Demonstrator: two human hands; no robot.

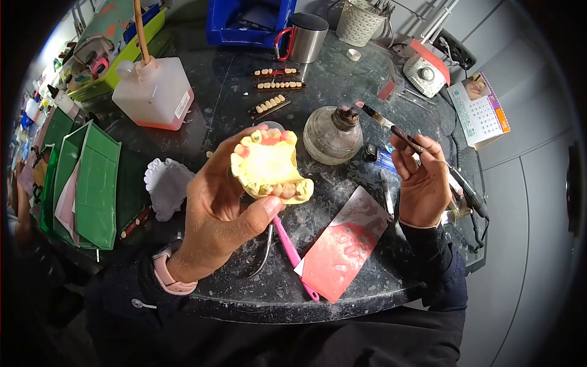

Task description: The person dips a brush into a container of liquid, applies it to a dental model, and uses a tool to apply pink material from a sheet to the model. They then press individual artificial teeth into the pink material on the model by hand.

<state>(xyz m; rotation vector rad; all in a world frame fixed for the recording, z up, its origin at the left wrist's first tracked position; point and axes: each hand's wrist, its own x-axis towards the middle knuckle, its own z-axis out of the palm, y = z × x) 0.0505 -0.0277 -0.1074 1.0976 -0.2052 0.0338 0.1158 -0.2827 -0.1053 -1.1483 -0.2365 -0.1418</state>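
Observation:
My left hand (223, 205) is closed on a yellow dental cast (269, 162), its tooth row turned up toward me; teeth set in pink show along its edges, and its middle is washed out by glare. In my right hand (425, 183) is a dark-handled wax knife (400, 133), its blade pointing up and left with a bit of pink wax (359, 104) at the tip. That tip is just beyond the wick of a glass spirit burner (333, 136); I see no flame. A sheet of pink wax (345, 251) lies on the bench between my hands.
Strips of denture teeth (280, 85) lie behind the cast. A white plaster cast (166, 186), a pink-handled tool (287, 251) and a green bin (88, 189) are around my left side. Farther back stand a plastic bottle (153, 92), a steel mug (307, 40) and a blue bin (249, 33).

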